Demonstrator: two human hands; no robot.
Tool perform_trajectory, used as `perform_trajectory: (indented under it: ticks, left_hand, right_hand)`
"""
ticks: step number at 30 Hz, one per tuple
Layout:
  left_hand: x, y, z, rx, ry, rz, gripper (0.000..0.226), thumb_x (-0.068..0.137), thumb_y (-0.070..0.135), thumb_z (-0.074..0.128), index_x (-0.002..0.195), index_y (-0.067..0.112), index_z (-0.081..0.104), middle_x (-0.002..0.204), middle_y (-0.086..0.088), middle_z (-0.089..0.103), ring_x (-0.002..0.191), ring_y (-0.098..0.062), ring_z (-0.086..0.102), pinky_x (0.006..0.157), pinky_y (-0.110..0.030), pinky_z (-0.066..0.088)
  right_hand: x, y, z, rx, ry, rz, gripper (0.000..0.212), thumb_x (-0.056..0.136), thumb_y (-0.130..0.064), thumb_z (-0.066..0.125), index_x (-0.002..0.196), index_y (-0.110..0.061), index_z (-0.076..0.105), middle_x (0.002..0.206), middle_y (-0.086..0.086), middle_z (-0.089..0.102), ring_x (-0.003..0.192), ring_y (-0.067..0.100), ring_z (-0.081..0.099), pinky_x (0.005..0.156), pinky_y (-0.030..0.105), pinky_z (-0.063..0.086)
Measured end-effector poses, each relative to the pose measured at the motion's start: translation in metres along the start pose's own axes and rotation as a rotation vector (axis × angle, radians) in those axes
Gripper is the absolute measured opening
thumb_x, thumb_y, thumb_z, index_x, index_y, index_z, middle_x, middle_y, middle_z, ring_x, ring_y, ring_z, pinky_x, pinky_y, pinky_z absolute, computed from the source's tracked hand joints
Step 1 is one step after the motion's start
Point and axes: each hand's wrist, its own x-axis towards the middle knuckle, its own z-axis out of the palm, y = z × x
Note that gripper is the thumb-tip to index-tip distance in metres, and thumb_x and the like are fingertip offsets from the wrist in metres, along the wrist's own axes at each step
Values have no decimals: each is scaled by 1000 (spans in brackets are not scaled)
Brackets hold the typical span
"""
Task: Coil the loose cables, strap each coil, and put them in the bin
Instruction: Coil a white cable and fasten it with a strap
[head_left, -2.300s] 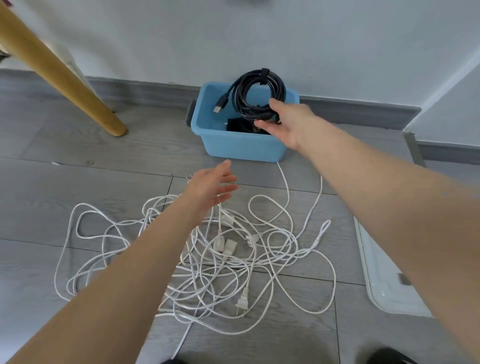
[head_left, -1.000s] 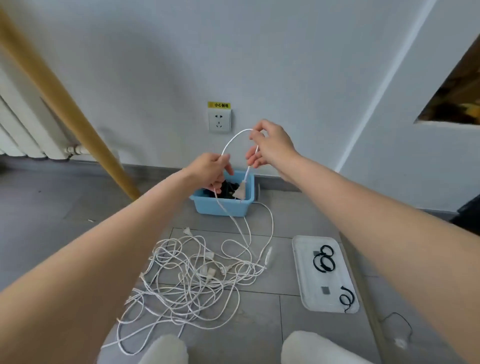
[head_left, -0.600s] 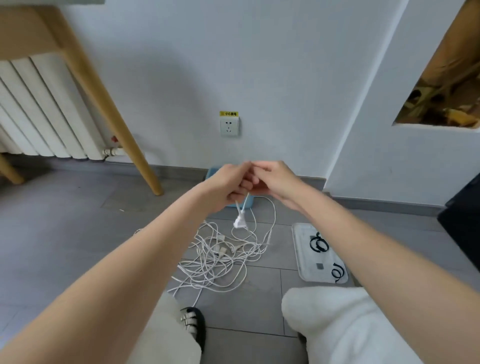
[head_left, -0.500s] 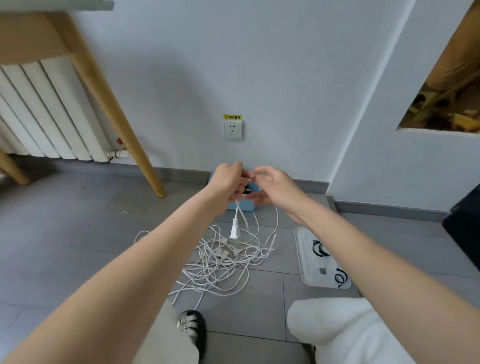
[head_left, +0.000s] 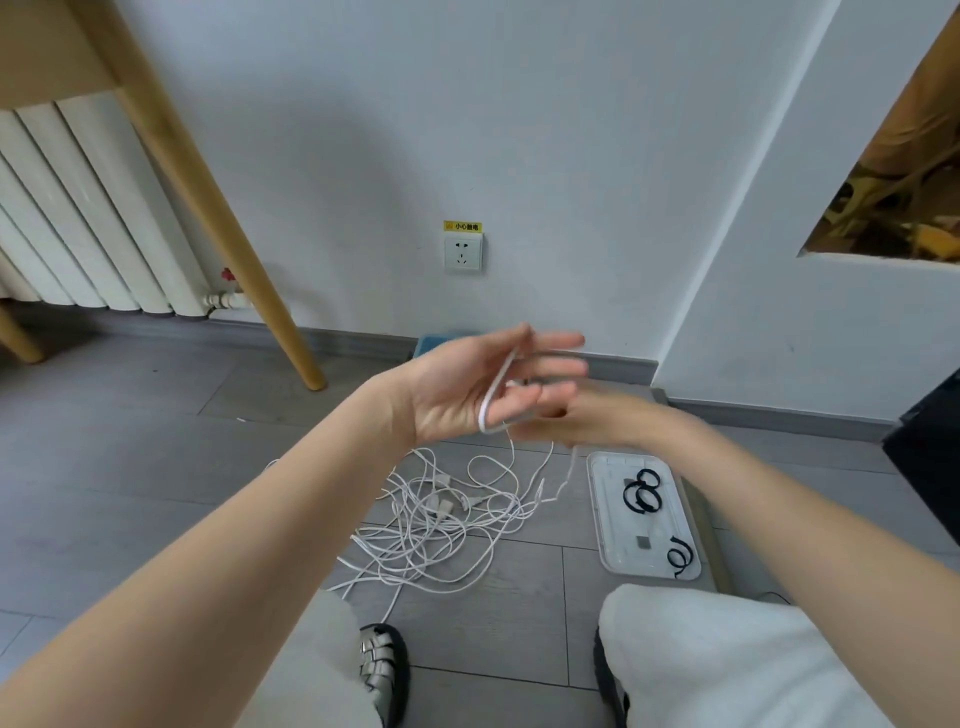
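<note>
Your left hand (head_left: 457, 384) is raised palm-up in front of you, fingers extended, with a loop of the white cable (head_left: 496, 395) lying across the palm between thumb and fingers. Your right hand (head_left: 571, 421) sits just beyond and beneath it, blurred; its fingers meet the same cable at the lower end of the loop, but whether they pinch it or merely touch it cannot be told. From the hands the cable hangs down to the tangled white cables (head_left: 436, 519) heaped on the grey floor (head_left: 130, 441) between your knees and the wall. The blue bin (head_left: 441, 343) stands against the skirting board, mostly hidden behind your left hand; its contents cannot be seen. To the right of the tangle a clear tray (head_left: 602, 519) lies on the floor, holding black straps (head_left: 643, 491) rolled into rings. A wall socket (head_left: 463, 252) is mounted above the bin. A radiator (head_left: 78, 218) and a wooden leg (head_left: 218, 208) stand at left.
</note>
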Motion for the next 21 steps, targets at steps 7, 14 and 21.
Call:
perform_trajectory:
  ticks: [7, 14, 21]
  left_hand:
    - [-19, -16, -34, 458, 52, -316, 42, 101, 38, 29, 127, 19, 57, 142, 1, 48, 124, -41, 49, 98, -56, 44]
    - [-12, -13, -55, 253, 639, -47, 46, 100, 27, 42, 144, 16, 36, 152, -5, 30, 134, -44, 30, 107, -61, 27]
    - [-16, 19, -53, -400, 565, 456, 43, 104, 27, 22, 143, 14, 35, 154, -7, 27, 133, -48, 32, 97, -62, 30]
  right_hand:
    - [-3, 29, -40, 520, 506, 100, 49, 77, -13, 73, 47, -18, 34, 46, -6, 23, 47, 12, 23, 45, 23, 21]
    - [-2, -28, -42, 1088, 225, -220, 21, 93, -11, 47, 89, -4, 66, 54, -6, 36, 39, 3, 20, 43, 21, 10]
    - [-7, -44, -20, 685, -219, -271, 28, 97, -19, 42, 117, -22, 61, 48, -2, 43, 33, 4, 19, 40, 20, 14]
